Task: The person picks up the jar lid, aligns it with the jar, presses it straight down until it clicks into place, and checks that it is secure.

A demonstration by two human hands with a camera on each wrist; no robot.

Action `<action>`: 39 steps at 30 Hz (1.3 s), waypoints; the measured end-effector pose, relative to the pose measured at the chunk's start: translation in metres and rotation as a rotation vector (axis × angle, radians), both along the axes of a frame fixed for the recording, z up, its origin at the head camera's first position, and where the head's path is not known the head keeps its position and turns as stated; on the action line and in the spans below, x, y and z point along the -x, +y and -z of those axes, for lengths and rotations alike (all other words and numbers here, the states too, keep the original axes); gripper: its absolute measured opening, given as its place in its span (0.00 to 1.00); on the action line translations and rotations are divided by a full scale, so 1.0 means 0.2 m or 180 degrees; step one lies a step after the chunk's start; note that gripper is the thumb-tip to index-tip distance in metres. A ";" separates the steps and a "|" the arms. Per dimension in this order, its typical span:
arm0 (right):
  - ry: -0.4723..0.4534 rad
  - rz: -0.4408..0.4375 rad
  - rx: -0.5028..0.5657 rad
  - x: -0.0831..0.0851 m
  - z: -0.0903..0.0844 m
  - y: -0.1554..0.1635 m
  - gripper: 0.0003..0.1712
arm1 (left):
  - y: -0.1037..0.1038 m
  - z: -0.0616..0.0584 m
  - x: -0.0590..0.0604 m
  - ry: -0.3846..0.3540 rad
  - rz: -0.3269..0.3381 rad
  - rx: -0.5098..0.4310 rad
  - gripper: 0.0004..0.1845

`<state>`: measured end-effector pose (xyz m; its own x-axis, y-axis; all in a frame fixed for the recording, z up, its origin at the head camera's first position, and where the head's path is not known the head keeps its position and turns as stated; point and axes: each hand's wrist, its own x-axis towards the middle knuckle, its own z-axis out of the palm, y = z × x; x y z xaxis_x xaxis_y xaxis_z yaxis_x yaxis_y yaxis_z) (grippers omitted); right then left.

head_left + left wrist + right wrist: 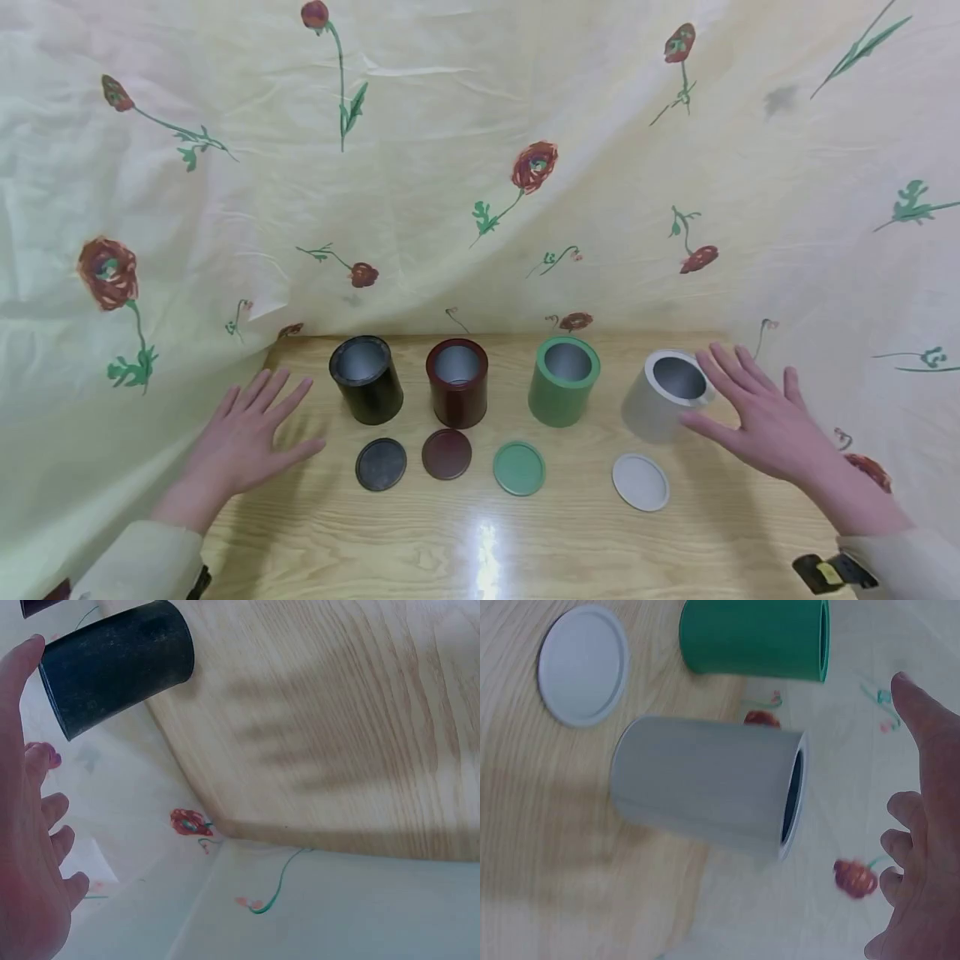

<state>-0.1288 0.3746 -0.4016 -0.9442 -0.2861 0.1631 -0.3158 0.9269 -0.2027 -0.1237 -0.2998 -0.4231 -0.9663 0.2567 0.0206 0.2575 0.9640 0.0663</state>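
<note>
My left hand (251, 437) hovers over the table's left side with its fingers spread, holding nothing. Nearest to it stands a black cylindrical canister (372, 392), upright and uncovered. On the right, my right hand (768, 421) is spread in the air beside a white canister (656, 408), and its fingertips overlap that rim in the head view; the right wrist view shows a gap between them. A dark red canister (459, 400) and a green canister (561, 396) stand between, both uncovered. In front lie round lids: black (381, 464), dark red (447, 454), green (519, 468) and white (641, 482).
The light wooden table (360, 542) has its back edge just behind the canisters. A cream cloth (450, 108) with red flowers hangs behind and along both sides. Light glares off the front middle of the table.
</note>
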 end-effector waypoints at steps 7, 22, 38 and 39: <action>0.0017 -0.0212 -0.0043 0.05 -0.06 -0.16 0.59 | 0.01 -0.01 0.01 0.0019 0.0129 0.0070 0.54; 0.0005 -0.0750 0.0049 0.13 -0.10 -0.51 0.57 | 0.05 -0.03 0.01 -0.0051 0.0391 0.0276 0.53; 0.0037 -0.1195 -0.0083 0.14 0.01 -0.88 0.56 | 0.05 0.11 -0.03 -0.0062 0.0554 0.0236 0.52; 0.0050 -0.1224 -0.0099 0.13 0.01 -0.91 0.56 | 0.05 0.13 -0.03 -0.0037 0.0573 0.0239 0.51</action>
